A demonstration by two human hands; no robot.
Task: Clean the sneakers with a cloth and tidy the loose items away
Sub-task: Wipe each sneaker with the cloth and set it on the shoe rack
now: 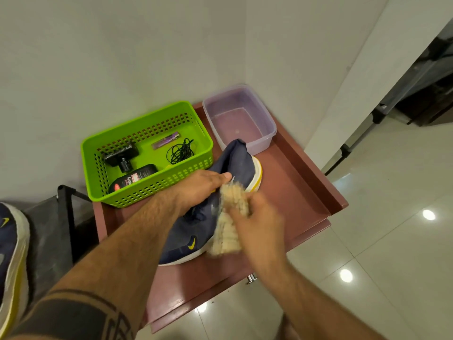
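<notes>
A navy sneaker (241,165) with a white and yellow sole lies on the reddish-brown table (294,192). My left hand (196,187) grips its upper from the left and holds it steady. My right hand (257,222) clutches a beige cloth (230,217) pressed against the sneaker's right side; the cloth is motion-blurred. The second navy sneaker (12,253) sits at the far left edge, off the table. A green basket (147,190) behind my left hand holds a black bottle (133,179), a black device (120,153), a purple stick (165,141) and a coiled black cord (180,152).
A clear plastic tub (264,123) with water stands at the table's far right corner, just behind the sneaker's heel. A dark rack (66,204) stands left of the table. White walls are behind, glossy floor tiles lie to the right, and a drawer knob (251,278) shows below the front edge.
</notes>
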